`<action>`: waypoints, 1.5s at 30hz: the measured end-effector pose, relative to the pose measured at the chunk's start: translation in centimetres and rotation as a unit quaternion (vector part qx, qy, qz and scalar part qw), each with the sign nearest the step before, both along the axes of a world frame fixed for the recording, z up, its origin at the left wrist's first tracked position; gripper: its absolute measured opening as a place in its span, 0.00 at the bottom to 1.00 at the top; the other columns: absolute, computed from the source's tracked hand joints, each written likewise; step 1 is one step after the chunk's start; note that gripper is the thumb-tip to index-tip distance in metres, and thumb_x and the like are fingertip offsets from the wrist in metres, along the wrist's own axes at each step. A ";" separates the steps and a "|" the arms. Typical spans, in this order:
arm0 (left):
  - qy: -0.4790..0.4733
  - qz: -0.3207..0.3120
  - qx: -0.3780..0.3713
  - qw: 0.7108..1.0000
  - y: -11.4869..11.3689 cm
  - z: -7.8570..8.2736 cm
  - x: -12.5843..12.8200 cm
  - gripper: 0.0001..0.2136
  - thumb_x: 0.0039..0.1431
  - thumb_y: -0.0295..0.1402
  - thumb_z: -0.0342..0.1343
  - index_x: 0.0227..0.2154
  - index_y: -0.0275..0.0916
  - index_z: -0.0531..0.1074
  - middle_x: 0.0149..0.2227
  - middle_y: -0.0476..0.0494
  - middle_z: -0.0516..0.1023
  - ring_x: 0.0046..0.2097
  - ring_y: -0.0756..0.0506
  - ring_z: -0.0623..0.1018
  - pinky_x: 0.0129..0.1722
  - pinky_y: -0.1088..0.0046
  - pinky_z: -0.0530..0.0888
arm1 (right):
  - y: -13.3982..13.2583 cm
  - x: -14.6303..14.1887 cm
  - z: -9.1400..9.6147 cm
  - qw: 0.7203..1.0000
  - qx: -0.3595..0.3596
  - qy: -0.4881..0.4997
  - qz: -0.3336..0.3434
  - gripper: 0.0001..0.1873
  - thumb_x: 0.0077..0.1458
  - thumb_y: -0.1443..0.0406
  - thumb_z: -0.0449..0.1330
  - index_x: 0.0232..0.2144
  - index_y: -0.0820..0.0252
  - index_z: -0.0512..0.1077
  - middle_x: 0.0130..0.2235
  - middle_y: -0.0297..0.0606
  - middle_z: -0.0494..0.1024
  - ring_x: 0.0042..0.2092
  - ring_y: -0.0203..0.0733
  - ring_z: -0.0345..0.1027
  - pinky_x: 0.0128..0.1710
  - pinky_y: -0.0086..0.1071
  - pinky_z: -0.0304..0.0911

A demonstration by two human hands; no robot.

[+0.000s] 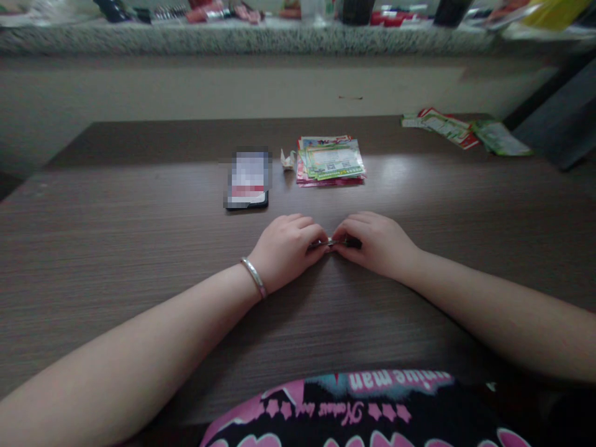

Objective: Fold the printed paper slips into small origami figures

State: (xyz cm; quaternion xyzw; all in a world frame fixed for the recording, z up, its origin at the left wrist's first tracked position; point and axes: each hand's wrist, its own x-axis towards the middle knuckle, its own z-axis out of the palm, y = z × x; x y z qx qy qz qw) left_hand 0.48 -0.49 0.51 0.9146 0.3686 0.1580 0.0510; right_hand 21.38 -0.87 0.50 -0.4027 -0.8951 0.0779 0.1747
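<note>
My left hand point(293, 244), with a silver bangle point(254, 277) at the wrist, rests low over the table with its thumb and fingers closed in a pinch. Facing it from the other side, my right hand point(370, 242) is closed the same way. Between the fingertips of both shows a small, thin, pale and dark thing point(330, 242); the fingers hide most of it and I cannot tell its kind. Beyond the hands stands a small folded paper crane point(287, 161). Right of the crane lies a stack of colourful printed wrappers or paper sheets point(333, 162).
Left of the crane lies a phone point(246, 179), its screen blurred out. More printed wrappers point(449, 128) are scattered at the back right of the brown table point(139, 217). Behind it, a stone ledge point(261, 37) carries assorted items. A dark grey object point(559, 112) stands at the right.
</note>
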 end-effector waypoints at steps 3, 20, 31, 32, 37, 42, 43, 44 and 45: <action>-0.009 0.006 -0.008 1.000 0.1 -0.1 -0.1 0.07 0.60 0.36 0.56 0.31 0.38 0.75 0.32 0.45 0.76 0.36 0.46 0.73 0.37 0.69 0.68 | -0.1 0.1 0.1 1.000 0.005 -0.011 -0.013 0.05 0.55 0.63 0.59 0.33 0.58 0.73 0.34 0.37 0.77 0.38 0.42 0.67 0.38 0.33 0.59; 0.007 -0.034 0.027 0.999 0.3 -0.2 -0.4 0.08 0.61 0.36 0.54 0.30 0.40 0.75 0.31 0.47 0.76 0.35 0.47 0.73 0.36 0.70 0.67 | 0.1 0.5 -0.1 0.999 -0.008 -0.022 0.032 0.06 0.56 0.65 0.56 0.32 0.57 0.74 0.33 0.36 0.75 0.37 0.40 0.66 0.35 0.31 0.57; 0.115 -0.011 0.056 0.992 -0.7 1.0 -0.2 0.10 0.64 0.33 0.49 0.31 0.38 0.73 0.33 0.44 0.75 0.35 0.44 0.73 0.36 0.68 0.69 | 0.1 0.0 0.2 0.999 0.005 -0.050 0.011 0.05 0.56 0.66 0.55 0.30 0.58 0.71 0.33 0.37 0.74 0.37 0.41 0.65 0.36 0.32 0.57; 0.121 -0.010 0.058 0.991 -0.8 1.1 -0.3 0.11 0.64 0.33 0.48 0.31 0.38 0.73 0.33 0.44 0.75 0.35 0.44 0.73 0.36 0.68 0.69 | 0.1 0.1 0.2 0.999 0.007 -0.048 0.014 0.05 0.56 0.66 0.55 0.30 0.58 0.71 0.33 0.37 0.74 0.37 0.41 0.65 0.36 0.32 0.58; 0.116 0.001 0.064 0.991 -0.9 1.1 -0.4 0.11 0.64 0.33 0.48 0.29 0.37 0.72 0.31 0.45 0.75 0.35 0.44 0.74 0.34 0.68 0.69 | 0.2 0.3 0.1 0.999 0.021 -0.037 0.020 0.04 0.54 0.67 0.56 0.30 0.59 0.71 0.33 0.38 0.73 0.38 0.43 0.64 0.37 0.33 0.59; 0.034 0.032 -0.008 0.999 -0.7 0.6 -0.6 0.07 0.61 0.31 0.52 0.30 0.37 0.74 0.31 0.45 0.75 0.34 0.46 0.74 0.32 0.70 0.68 | 0.4 0.7 0.0 0.999 0.015 0.026 0.042 0.05 0.55 0.67 0.57 0.35 0.61 0.72 0.37 0.41 0.75 0.40 0.44 0.66 0.42 0.36 0.61; 0.009 0.036 -0.031 0.999 -0.6 0.6 -0.7 0.07 0.60 0.30 0.53 0.30 0.37 0.74 0.31 0.46 0.75 0.33 0.46 0.74 0.32 0.71 0.68 | 0.4 0.8 0.0 0.998 0.015 0.049 0.048 0.06 0.56 0.66 0.57 0.37 0.61 0.72 0.38 0.41 0.76 0.41 0.44 0.66 0.43 0.36 0.61; -0.016 0.035 -0.055 0.998 -0.5 0.5 -0.8 0.06 0.60 0.30 0.53 0.31 0.36 0.75 0.31 0.46 0.76 0.33 0.47 0.74 0.32 0.72 0.68 | 0.4 0.8 0.0 0.996 0.015 0.071 0.060 0.07 0.56 0.66 0.57 0.38 0.61 0.72 0.39 0.42 0.76 0.42 0.44 0.67 0.44 0.37 0.62; -0.038 0.031 -0.078 0.996 -0.3 0.4 -0.8 0.06 0.60 0.30 0.54 0.31 0.36 0.75 0.31 0.46 0.76 0.33 0.48 0.74 0.33 0.73 0.68 | 0.5 0.9 -0.1 0.993 0.016 0.089 0.077 0.07 0.57 0.65 0.58 0.38 0.61 0.72 0.40 0.42 0.76 0.42 0.43 0.67 0.45 0.36 0.62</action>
